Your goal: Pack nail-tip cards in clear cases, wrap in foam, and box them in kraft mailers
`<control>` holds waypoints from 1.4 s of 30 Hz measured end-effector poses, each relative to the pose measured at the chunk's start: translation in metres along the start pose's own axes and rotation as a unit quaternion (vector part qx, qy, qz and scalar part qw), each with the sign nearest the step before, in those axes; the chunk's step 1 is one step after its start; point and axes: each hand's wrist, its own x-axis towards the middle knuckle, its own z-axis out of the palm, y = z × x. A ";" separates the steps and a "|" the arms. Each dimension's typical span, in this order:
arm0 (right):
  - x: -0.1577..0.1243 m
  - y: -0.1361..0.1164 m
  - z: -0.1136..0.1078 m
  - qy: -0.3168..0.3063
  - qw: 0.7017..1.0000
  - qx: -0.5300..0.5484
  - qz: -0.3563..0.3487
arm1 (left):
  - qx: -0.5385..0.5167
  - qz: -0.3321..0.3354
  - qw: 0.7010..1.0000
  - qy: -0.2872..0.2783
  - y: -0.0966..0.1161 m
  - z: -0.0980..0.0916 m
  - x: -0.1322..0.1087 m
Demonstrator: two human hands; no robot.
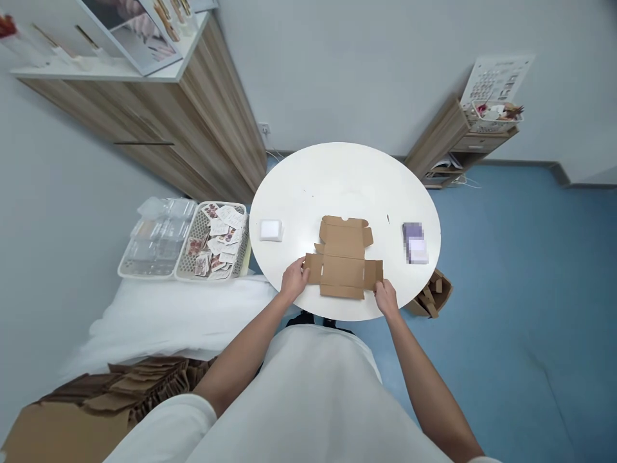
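Note:
A flat, unfolded brown cardboard box blank (343, 256) lies near the front edge of a round white table (337, 180). My left hand (294, 280) pinches the blank's left flap, fingers closed on it. At the blank's right front corner my right hand (385, 297) grips the right flap. A small white square pad (270, 229) rests on the table to the left of the blank. Right of the blank lies a purple and white blurred item (415, 242).
Two white baskets (186, 239) with clear packets and printed cards sit on a white-covered surface at left. A stack of flat cardboard blanks (139, 381) lies at lower left. A cardboard box (432, 296) stands on the blue floor beside the table. Wooden cabinets (193, 122) line the wall.

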 end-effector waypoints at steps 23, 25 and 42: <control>0.067 -0.018 -0.009 0.008 0.996 -0.026 -0.079 | 0.164 0.133 0.977 -0.041 0.009 0.027 -0.019; 0.088 -0.026 -0.011 -0.032 0.997 -0.030 -0.069 | 0.200 0.149 0.965 -0.080 0.017 0.035 -0.022; 0.155 -0.049 0.027 -0.101 0.994 -0.011 -0.043 | 0.237 0.109 0.958 -0.119 0.024 0.059 -0.015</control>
